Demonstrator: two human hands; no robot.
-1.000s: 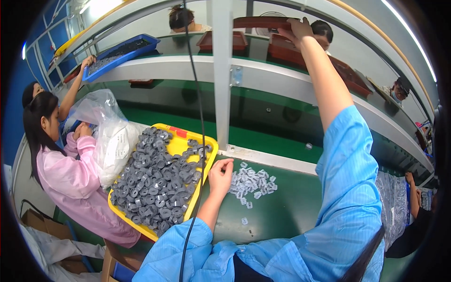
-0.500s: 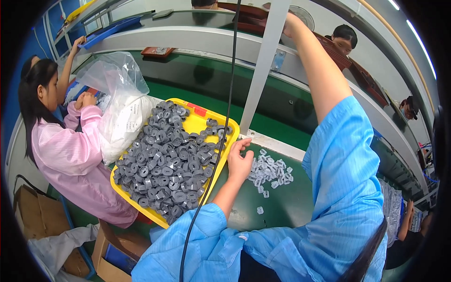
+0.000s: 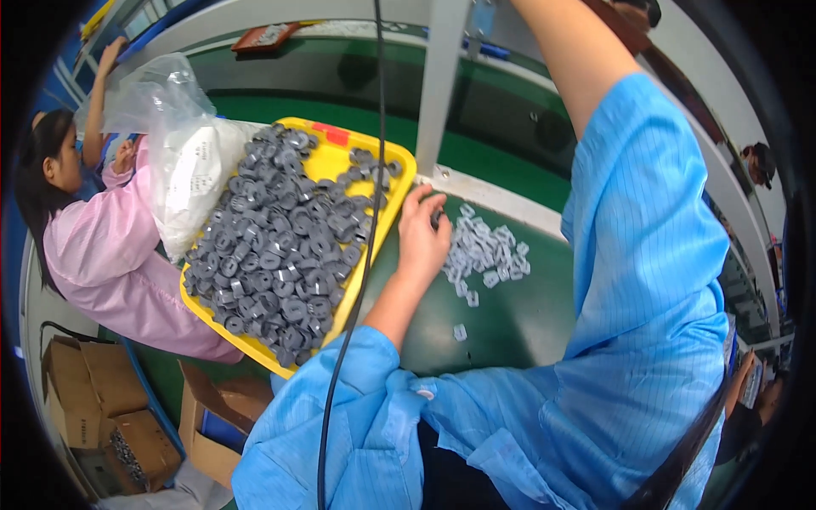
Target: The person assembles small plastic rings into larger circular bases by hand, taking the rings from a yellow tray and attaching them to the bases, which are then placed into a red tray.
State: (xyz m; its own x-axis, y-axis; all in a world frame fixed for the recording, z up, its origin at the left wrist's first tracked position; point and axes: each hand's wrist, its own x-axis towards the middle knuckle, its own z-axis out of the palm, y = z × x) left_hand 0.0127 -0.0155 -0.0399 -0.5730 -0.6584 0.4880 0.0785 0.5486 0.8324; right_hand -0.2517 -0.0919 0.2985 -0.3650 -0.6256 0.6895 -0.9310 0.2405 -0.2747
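Note:
My left hand [image 3: 422, 234] is beside the right edge of the yellow tray [image 3: 332, 161], its fingers curled around a small dark grey round part [image 3: 436, 218], only partly visible. Many similar grey ring-shaped parts [image 3: 280, 246] fill the tray in a heap. Just right of that hand, a pile of small translucent plates [image 3: 484, 248] lies on the green work surface. One loose translucent plate [image 3: 460, 332] sits apart, nearer to me. My right forearm [image 3: 578, 59] reaches up past the top edge, and my right hand is out of sight.
A black cable [image 3: 374, 170] hangs across the tray. A grey metal post [image 3: 438, 93] rises behind my left hand. On the left, a person in pink [image 3: 110, 255] sits by a clear bag of white material [image 3: 200, 178]. Cardboard boxes [image 3: 85, 382] stand at lower left.
The view has shifted, so the tray and pile appear further left and higher. The dark part now shows in my left fingers. My right hand has passed out of the picture.

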